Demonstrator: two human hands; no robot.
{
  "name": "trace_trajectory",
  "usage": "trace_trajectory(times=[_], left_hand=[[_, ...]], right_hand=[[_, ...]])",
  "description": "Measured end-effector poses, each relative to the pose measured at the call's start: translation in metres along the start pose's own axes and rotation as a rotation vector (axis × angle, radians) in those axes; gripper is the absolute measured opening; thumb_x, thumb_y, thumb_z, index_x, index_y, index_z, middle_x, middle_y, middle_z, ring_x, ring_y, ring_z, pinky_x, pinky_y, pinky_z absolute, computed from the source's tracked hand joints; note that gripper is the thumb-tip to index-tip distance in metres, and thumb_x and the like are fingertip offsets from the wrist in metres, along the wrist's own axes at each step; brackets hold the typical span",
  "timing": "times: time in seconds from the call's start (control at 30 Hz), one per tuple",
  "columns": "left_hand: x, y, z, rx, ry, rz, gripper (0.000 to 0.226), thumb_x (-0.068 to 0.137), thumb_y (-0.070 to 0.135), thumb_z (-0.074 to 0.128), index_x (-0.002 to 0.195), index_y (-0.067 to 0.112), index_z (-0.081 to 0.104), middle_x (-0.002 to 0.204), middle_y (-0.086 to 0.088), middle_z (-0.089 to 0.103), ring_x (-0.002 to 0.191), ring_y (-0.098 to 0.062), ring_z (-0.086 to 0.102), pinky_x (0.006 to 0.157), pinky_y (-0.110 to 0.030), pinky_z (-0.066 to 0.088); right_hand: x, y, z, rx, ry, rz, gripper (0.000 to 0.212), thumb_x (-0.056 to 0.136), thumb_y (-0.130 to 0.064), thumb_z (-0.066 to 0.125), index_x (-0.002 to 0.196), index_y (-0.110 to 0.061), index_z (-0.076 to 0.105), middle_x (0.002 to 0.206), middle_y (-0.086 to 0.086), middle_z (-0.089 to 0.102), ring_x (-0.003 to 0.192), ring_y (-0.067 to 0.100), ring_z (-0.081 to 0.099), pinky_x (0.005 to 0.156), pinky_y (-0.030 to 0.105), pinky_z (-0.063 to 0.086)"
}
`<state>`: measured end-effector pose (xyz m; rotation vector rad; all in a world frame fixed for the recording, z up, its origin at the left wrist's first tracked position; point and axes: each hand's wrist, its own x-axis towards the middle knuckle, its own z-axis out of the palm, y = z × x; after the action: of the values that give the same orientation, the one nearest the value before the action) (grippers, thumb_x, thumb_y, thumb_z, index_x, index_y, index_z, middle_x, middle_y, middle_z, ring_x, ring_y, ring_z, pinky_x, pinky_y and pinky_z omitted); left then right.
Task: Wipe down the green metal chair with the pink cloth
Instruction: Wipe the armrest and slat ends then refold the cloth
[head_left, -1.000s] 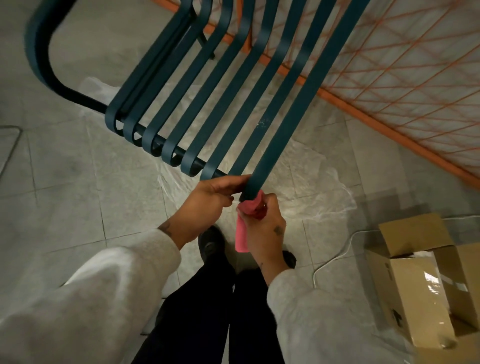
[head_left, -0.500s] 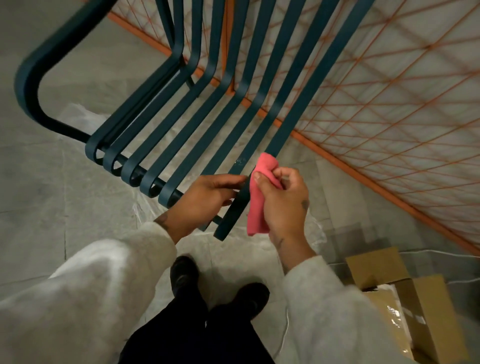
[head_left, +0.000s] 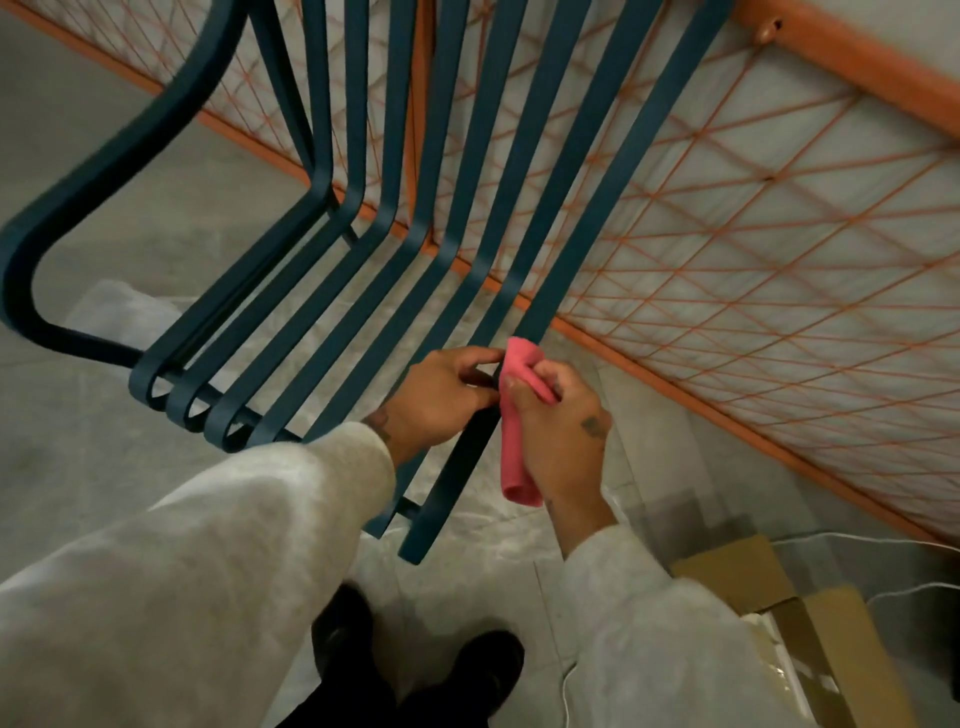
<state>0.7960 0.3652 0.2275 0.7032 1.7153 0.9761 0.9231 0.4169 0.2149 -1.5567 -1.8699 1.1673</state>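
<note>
Matt painted metal chair (head_left: 332, 332), soft pink cloth (head_left: 514, 457), fuzzy fleece sleeves (head_left: 218, 545), brown cardboard box (head_left: 831, 639).

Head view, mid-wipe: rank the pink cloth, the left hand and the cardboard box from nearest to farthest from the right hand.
1. pink cloth: gripped in the right hand itself, against the green chair.
2. left hand: just to the left, gripping the chair's slats.
3. cardboard box: down on the floor at lower right, well apart.

Grey tiled floor (head_left: 130, 493), orange lattice frame (head_left: 779, 260), cardboard box (head_left: 831, 623), white cable (head_left: 883, 590)
</note>
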Motion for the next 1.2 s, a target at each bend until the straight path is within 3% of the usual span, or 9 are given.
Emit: trace_trajectory(times=[0.2, 0.33, 0.47, 0.6, 0.7, 0.8, 0.97, 1.1, 1.2], left_hand=[[0.026, 0.013, -0.003, 0.115, -0.05, 0.002, 0.052, 0.085, 0.008, 0.069, 0.132, 0.024, 0.055, 0.106, 0.002, 0.067, 0.082, -0.011, 0.066, 0.072, -0.024, 0.054], [0.036, 0.027, -0.006, 0.242, -0.064, 0.073, 0.052, 0.086, 0.008, 0.067, 0.135, 0.02, 0.053, 0.119, 0.008, 0.059, 0.11, -0.015, 0.061, 0.093, -0.037, 0.054], [0.05, 0.042, -0.009, 0.276, -0.024, 0.132, 0.034, 0.084, 0.014, 0.068, 0.117, 0.024, 0.068, 0.109, 0.009, 0.071, 0.087, -0.005, 0.065, 0.083, -0.027, 0.054], [0.061, 0.049, -0.008, 0.321, -0.027, 0.086, 0.027, 0.081, 0.02, 0.073, 0.107, 0.027, 0.073, 0.105, 0.007, 0.074, 0.093, -0.013, 0.069, 0.089, -0.041, 0.057], [0.072, 0.05, -0.006, 0.252, 0.014, 0.075, 0.018, 0.082, 0.015, 0.073, 0.095, 0.027, 0.073, 0.091, 0.009, 0.073, 0.086, -0.012, 0.07, 0.073, -0.033, 0.061], [0.083, 0.055, -0.002, 0.194, 0.017, 0.056, 0.028, 0.081, 0.01, 0.074, 0.089, 0.037, 0.069, 0.092, 0.01, 0.073, 0.086, -0.011, 0.069, 0.063, -0.027, 0.058], [0.116, 0.072, 0.013, 0.225, 0.068, 0.081, 0.037, 0.08, 0.009, 0.072, 0.114, 0.026, 0.068, 0.102, 0.005, 0.073, 0.096, -0.012, 0.068, 0.089, -0.034, 0.056], [0.135, 0.09, 0.02, 0.174, 0.133, 0.09, 0.044, 0.086, 0.01, 0.068, 0.126, 0.025, 0.06, 0.106, 0.003, 0.069, 0.1, -0.01, 0.063, 0.081, -0.014, 0.046], [0.144, 0.103, 0.023, 0.132, 0.135, 0.122, 0.05, 0.087, 0.008, 0.066, 0.131, 0.028, 0.055, 0.116, -0.001, 0.067, 0.109, -0.013, 0.061, 0.09, -0.019, 0.046]], right_hand=[[0.075, -0.012, -0.015, -0.079, 0.002, 0.07, 0.021, 0.089, -0.035, 0.069, 0.102, -0.019, 0.072, 0.099, -0.002, 0.07, 0.093, 0.019, 0.065, 0.086, 0.035, 0.052], [0.084, -0.024, -0.027, -0.148, 0.018, -0.069, 0.011, 0.095, -0.025, 0.063, 0.103, -0.021, 0.068, 0.1, -0.007, 0.067, 0.09, 0.011, 0.06, 0.078, 0.023, 0.043], [0.065, -0.02, -0.022, -0.353, -0.094, -0.388, 0.021, 0.1, -0.024, 0.056, 0.115, -0.022, 0.07, 0.107, -0.007, 0.067, 0.093, 0.009, 0.061, 0.082, 0.017, 0.047], [0.07, -0.011, -0.019, -0.461, -0.131, -0.409, 0.029, 0.096, -0.026, 0.058, 0.123, -0.031, 0.067, 0.115, -0.003, 0.067, 0.101, 0.013, 0.062, 0.091, 0.026, 0.052], [0.083, -0.018, -0.026, -0.464, -0.157, -0.447, 0.03, 0.098, -0.03, 0.054, 0.125, -0.034, 0.066, 0.119, -0.003, 0.064, 0.102, 0.013, 0.062, 0.091, 0.025, 0.052], [0.1, -0.021, -0.032, -0.5, -0.164, -0.496, 0.036, 0.097, -0.044, 0.041, 0.124, -0.038, 0.065, 0.118, -0.005, 0.063, 0.099, 0.014, 0.063, 0.085, 0.026, 0.053], [0.157, -0.025, -0.057, -0.47, -0.096, -0.582, 0.027, 0.092, -0.013, 0.066, 0.117, -0.023, 0.071, 0.101, -0.01, 0.061, 0.081, -0.004, 0.061, 0.07, 0.016, 0.054], [0.202, -0.041, -0.076, -0.54, -0.079, -0.655, 0.029, 0.092, -0.016, 0.066, 0.117, -0.03, 0.066, 0.116, -0.005, 0.059, 0.087, 0.02, 0.069, 0.07, 0.03, 0.058], [0.231, -0.066, -0.096, -0.402, -0.066, -0.613, 0.023, 0.096, -0.021, 0.061, 0.118, -0.027, 0.067, 0.118, -0.007, 0.057, 0.095, 0.014, 0.062, 0.075, 0.011, 0.047]])
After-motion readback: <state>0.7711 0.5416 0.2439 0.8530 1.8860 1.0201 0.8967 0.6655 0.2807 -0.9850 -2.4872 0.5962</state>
